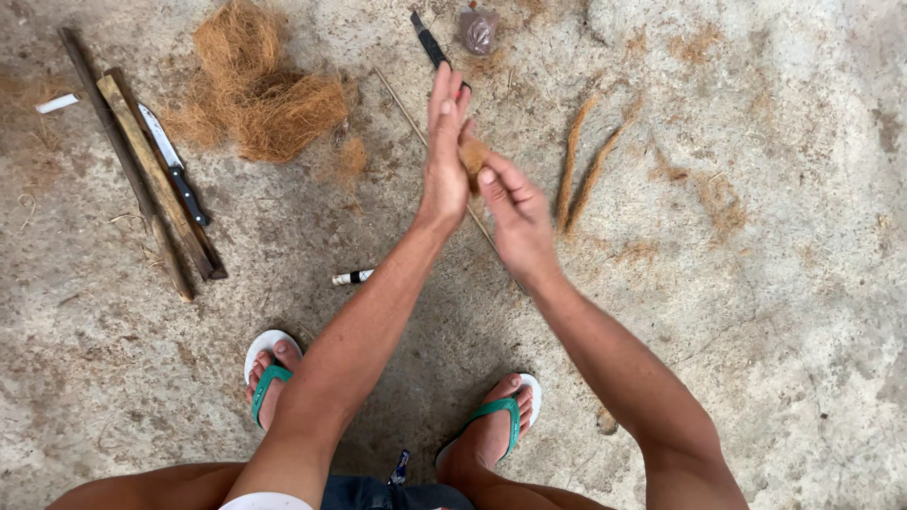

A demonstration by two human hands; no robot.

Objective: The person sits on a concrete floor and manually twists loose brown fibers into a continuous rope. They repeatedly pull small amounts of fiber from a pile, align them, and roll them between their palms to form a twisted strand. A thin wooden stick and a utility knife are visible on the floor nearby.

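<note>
Between the palms, a small tuft of brown fibre (472,154) is being pressed. The left hand (444,156) is standing upright with its fingers (442,99) straight and close together, flat against the tuft. The right hand (515,212) is meeting it from the other side, its fingers (491,179) bent around the fibre (only a little of the tuft is showing between the two hands, so its full shape cannot be told).

Just beyond the left fingertips, a black-handled tool (431,42) is lying on the concrete floor (775,283), and a small plastic bag (479,30) is lying beside it. A thin stick (406,111) is running at a slant under the hands. To the right of the right-hand fingers, two twisted fibre strands (581,161) are lying side by side. Below the left wrist, a small white and black tube (351,277) is resting on the floor.

Farther to the left of the fingers, a loose fibre pile (255,90) is sitting on the ground. Beyond it, well apart from the hands, a knife (175,165) is lying against two wooden sticks (151,179), with a small white piece (57,102) near the frame edge.

Nearest the camera, both feet are resting in green sandals (269,378), apart from each other.
</note>
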